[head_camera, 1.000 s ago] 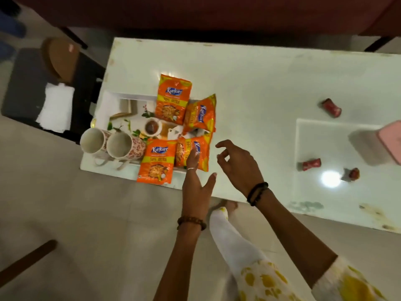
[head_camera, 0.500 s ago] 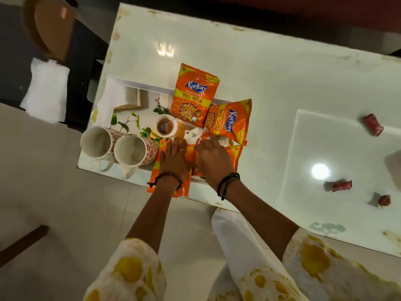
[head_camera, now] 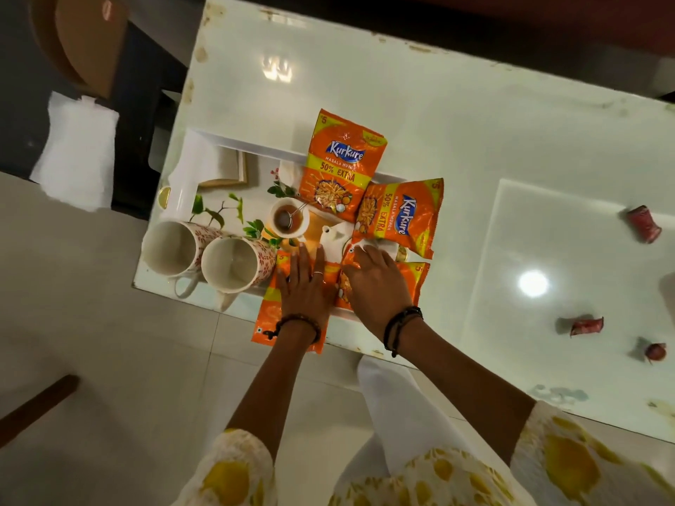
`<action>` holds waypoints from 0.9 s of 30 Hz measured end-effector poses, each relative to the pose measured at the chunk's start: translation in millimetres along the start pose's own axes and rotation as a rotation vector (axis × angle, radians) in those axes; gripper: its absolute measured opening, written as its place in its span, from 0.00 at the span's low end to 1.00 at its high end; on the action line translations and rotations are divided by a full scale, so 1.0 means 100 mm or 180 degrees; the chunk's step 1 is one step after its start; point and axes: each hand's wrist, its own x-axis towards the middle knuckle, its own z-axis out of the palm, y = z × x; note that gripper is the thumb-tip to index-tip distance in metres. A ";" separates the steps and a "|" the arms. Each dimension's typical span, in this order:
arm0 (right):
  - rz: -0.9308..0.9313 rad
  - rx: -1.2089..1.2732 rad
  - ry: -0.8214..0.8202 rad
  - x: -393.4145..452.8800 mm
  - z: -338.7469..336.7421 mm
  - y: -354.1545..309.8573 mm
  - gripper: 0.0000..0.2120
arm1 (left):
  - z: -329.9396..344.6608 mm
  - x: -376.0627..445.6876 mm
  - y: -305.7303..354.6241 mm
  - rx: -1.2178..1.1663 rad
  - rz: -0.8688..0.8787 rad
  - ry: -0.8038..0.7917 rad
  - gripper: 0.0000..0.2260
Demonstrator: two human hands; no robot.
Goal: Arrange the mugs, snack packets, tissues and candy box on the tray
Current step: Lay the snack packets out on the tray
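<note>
A white printed tray (head_camera: 237,147) lies at the table's near left corner. Two patterned mugs (head_camera: 171,248) (head_camera: 230,266) stand side by side at its near left. Two orange snack packets lie at its far right, one upright (head_camera: 341,166), one turned sideways (head_camera: 400,217). My left hand (head_camera: 305,286) lies flat on a third packet (head_camera: 288,325) that overhangs the table edge. My right hand (head_camera: 376,286) rests flat on a fourth packet (head_camera: 416,283). A white tissue (head_camera: 193,169) sits on the tray's far left.
Three red wrapped candies (head_camera: 643,224) (head_camera: 586,326) (head_camera: 655,351) lie on the white table (head_camera: 456,122) at the right. A dark stool left of the table carries a white tissue (head_camera: 78,147) and a brown round object (head_camera: 80,38). My white-clad leg (head_camera: 394,403) is below the table edge.
Both hands have moved forward from above the table edge and now lie flat on the two near packets. The view has shifted closer over the tray.
</note>
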 end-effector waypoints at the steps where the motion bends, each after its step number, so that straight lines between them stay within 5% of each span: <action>1: -0.0063 0.0034 0.0211 0.02 -0.06 -0.01 0.16 | 0.00 0.02 0.02 -0.0080 0.0017 0.0134 0.29; 4: -0.0173 -0.0126 0.0679 0.18 -0.23 -0.02 0.15 | 0.01 0.10 0.08 -0.0230 0.0056 0.0296 0.27; 10: 0.0308 -0.0711 -0.0029 0.46 -0.29 0.14 0.17 | 0.01 0.15 0.14 -0.0157 -0.0074 0.0215 0.27; 17: 0.0300 -0.0836 0.0134 0.37 -0.21 0.22 0.18 | -0.22 0.32 0.22 -0.0541 0.0085 0.0622 0.29; 21: -0.0155 -0.0499 0.0435 0.51 -0.25 0.09 0.19 | -0.48 0.46 0.34 -0.1775 0.0428 0.0700 0.31; 27: -0.0277 -0.0764 0.0187 0.82 -0.31 0.08 0.19 | -0.71 0.72 0.40 -0.2604 -0.0280 0.0675 0.29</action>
